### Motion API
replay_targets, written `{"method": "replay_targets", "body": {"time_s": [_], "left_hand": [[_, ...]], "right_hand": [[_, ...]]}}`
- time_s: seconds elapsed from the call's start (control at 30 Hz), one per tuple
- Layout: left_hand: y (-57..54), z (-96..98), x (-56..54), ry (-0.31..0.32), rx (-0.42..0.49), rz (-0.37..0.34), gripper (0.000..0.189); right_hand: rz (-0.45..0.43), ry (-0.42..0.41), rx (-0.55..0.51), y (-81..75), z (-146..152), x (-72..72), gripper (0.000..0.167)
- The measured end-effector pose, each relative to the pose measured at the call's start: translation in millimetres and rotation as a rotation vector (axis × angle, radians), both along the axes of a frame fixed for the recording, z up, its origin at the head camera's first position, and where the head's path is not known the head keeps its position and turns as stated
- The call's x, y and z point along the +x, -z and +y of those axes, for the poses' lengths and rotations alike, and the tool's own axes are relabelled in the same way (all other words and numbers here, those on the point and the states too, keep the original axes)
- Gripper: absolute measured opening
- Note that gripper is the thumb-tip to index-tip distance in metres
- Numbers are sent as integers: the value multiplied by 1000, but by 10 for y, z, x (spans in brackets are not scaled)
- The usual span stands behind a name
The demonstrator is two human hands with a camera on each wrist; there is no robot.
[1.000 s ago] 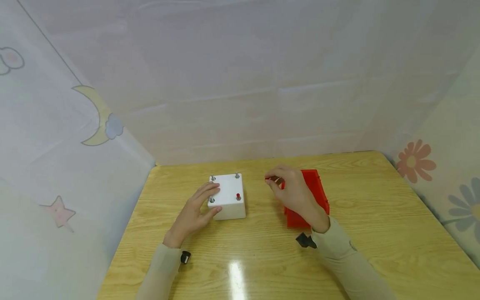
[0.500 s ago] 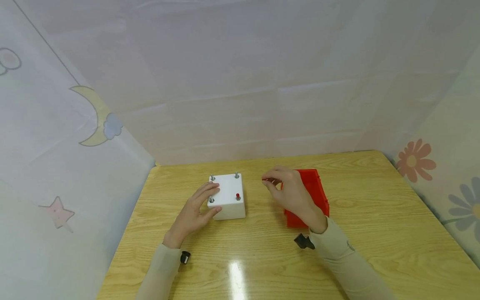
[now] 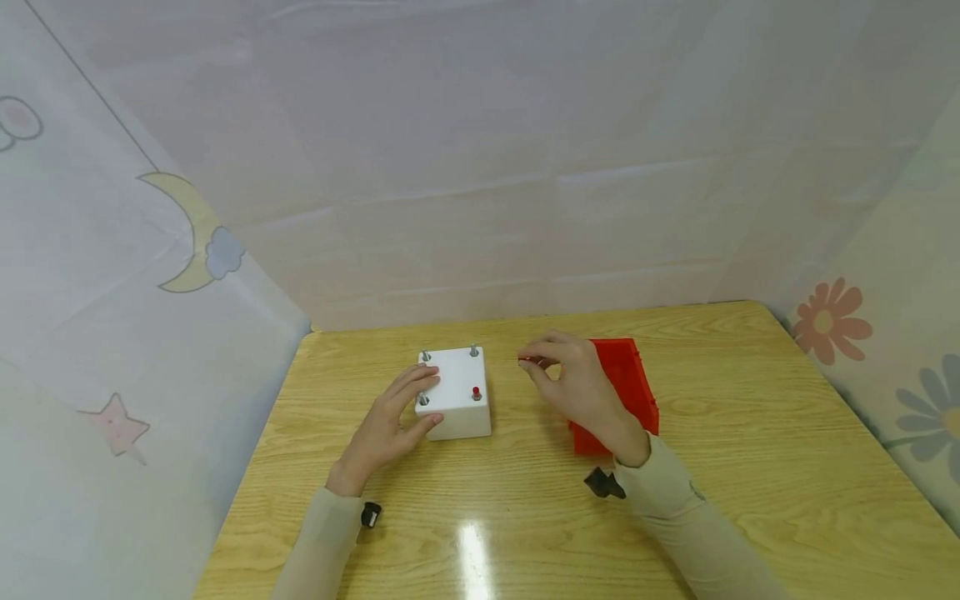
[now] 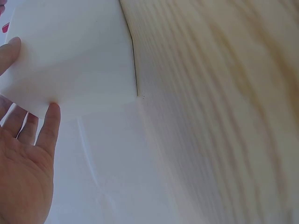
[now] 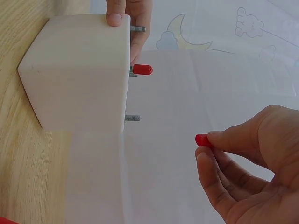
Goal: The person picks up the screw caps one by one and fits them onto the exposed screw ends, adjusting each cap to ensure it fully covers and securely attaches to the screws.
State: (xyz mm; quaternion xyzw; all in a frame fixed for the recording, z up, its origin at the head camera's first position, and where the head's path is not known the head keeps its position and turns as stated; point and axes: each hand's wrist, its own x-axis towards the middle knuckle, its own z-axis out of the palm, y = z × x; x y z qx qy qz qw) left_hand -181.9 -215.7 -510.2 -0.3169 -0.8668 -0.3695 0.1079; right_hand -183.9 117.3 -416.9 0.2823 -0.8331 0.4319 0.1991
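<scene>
A white box-shaped block (image 3: 459,423) stands on the table with a threaded metal bolt (image 5: 132,118) rising at each top corner. One bolt, at the near right, wears a red cap (image 5: 143,69); the others show bare metal. My left hand (image 3: 386,425) holds the block at its left side, thumb on the near face and fingers reaching over the top edge. To the block's right, in the air, my right hand (image 3: 576,383) pinches a small red cap (image 5: 202,140) between thumb and index finger. The cap is apart from the bolts.
A red tray (image 3: 630,379) lies right of the block, partly hidden under my right hand and forearm. The wooden table (image 3: 750,467) ends at a pale printed cloth (image 3: 480,208) at the back and sides. Black wrist mounts (image 3: 603,483) sit at the sleeves.
My right hand has moved slightly left, toward the block, with the red cap between its fingertips. The left hand and the block have stayed in place.
</scene>
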Motion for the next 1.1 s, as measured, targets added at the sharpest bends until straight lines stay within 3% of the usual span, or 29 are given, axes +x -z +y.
{"method": "replay_targets", "body": {"time_s": [0.3,0.63,1.1], "left_hand": [[16,-9,-14,-5,-11,1,59],[-45,-5,-85,-1,-9,26,59],[12,-17,-19,-4,-11,-1,60]], "right_hand": [[13,-16,0,-13,-39,-4,13],[14,-29,-15,-111,-102,-39,13],[10,-40,-21,-53,-169,2,11]]}}
